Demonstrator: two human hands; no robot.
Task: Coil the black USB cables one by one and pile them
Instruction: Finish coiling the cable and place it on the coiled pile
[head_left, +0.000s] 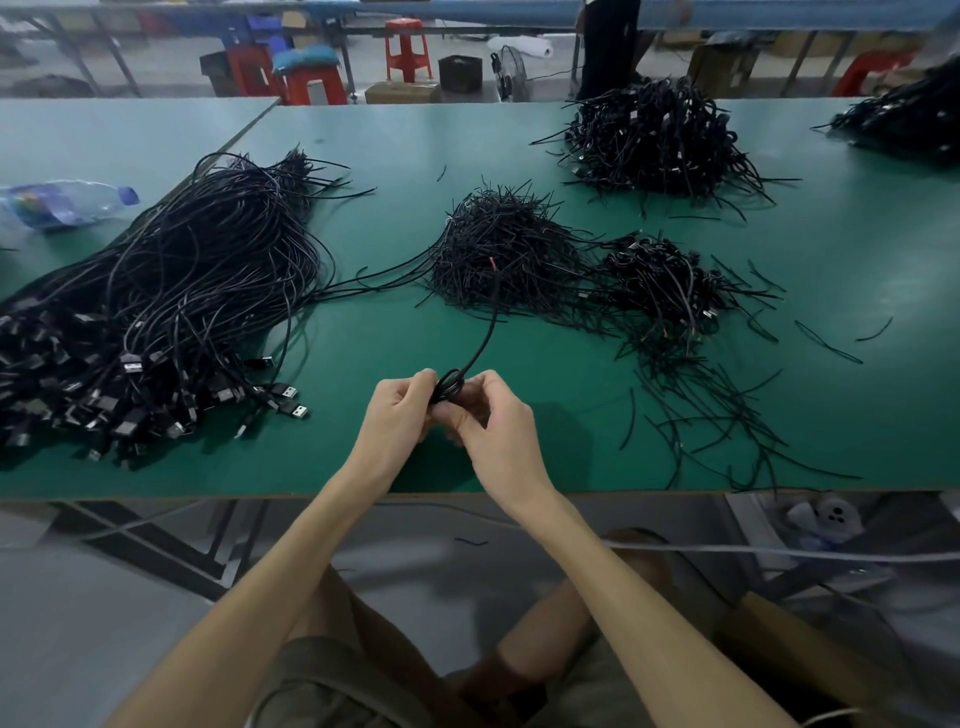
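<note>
A green table (363, 457) fills mid-frame, a big heap of uncoiled cables (171, 291) at left. At lower centre, the left hand (397, 415) and right hand (493, 426) both pinch one black cable (485, 338). It looks light, limp and springy, so grip the small coil itself.

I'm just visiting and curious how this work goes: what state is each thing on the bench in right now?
Cable in hand: partly coiled, tail trailing away.
Left hand: gripping the coil.
Right hand: pinching the coil.
Big bundle: uncoiled, lying loose.
Far pile: coiled cables heaped.
Water bottle: lying on its side, capped.
</note>
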